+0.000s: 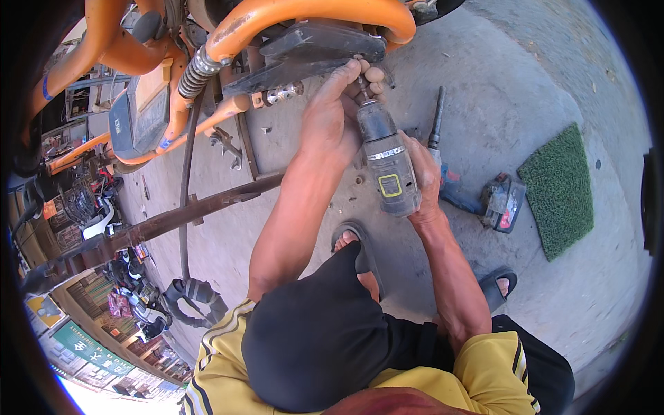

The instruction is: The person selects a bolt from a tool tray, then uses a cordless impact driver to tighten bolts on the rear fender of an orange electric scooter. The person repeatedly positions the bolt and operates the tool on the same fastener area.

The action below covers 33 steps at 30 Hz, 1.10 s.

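I hold a grey-and-black cordless drill (387, 173) pointing up at the underside of an orange tubular frame (290, 15). My right hand (422, 169) grips the drill from its right side. My left hand (342, 104) is closed around the bit at the drill's front, fingertips against the edge of a dark plastic part (301, 59) under the frame; whatever small piece the fingers hold is hidden. A coil spring (197, 72) and a silver cylindrical fitting (283, 92) sit just left of my hands.
A second power tool (453, 187) with a long attachment lies on the concrete beside a green turf mat (557, 194). A dark steel bar (152, 232) crosses at left, with a hanging hose (185, 207) and a small metal tool (228, 149). Parked scooters (142, 304) line the left.
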Available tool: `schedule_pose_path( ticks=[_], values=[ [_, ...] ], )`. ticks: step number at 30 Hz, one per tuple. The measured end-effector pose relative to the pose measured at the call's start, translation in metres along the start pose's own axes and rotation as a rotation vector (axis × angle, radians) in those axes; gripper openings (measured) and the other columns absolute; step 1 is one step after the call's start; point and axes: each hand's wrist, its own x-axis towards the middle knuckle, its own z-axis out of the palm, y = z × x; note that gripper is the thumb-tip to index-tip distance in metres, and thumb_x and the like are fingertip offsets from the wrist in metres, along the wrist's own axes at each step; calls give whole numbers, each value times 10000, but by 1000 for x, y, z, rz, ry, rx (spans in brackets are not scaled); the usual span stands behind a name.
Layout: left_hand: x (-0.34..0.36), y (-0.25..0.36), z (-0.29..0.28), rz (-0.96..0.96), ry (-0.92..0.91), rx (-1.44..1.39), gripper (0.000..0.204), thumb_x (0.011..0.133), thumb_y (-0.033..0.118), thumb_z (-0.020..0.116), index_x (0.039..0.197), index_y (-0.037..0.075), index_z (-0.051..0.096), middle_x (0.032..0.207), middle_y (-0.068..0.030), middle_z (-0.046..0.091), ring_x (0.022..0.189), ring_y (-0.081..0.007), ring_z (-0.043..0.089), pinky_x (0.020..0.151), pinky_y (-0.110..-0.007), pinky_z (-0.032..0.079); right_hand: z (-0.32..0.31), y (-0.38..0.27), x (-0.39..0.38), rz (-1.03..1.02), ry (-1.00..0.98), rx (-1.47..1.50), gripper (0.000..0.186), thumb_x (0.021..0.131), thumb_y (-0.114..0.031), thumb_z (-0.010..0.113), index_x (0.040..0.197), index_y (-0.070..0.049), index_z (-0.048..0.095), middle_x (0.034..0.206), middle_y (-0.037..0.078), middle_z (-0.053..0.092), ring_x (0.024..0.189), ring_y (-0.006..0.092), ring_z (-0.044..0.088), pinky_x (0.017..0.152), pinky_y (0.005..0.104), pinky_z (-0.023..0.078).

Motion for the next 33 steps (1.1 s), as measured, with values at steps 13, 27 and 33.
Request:
schedule_pose_path(
  ticks=[13,27,33],
  values=[
    [9,-14,-6,81,4,-152,102,968,72,637,1021,-14,646,995,-153,711,839,-207,684,796,-328,592,-27,-4,-16,81,-25,-182,247,852,-184,835,951,-15,685,854,90,709,741,195,679,671,336,537],
    [-152,-127,-199,54,516,752,110,946,59,658,1027,-14,647,861,-65,698,762,-122,635,705,-283,520,0,-1,-24,417,200,210,483,868,-138,828,1301,-34,641,1126,76,699,956,165,658,840,332,567],
    [-144,-95,-222,242,553,1334,190,936,84,660,1089,-26,640,998,-210,665,851,-348,676,788,-409,536,0,-2,-19,424,141,126,477,855,-82,823,1291,-9,642,1162,85,698,972,162,657,822,327,584]
  ],
)
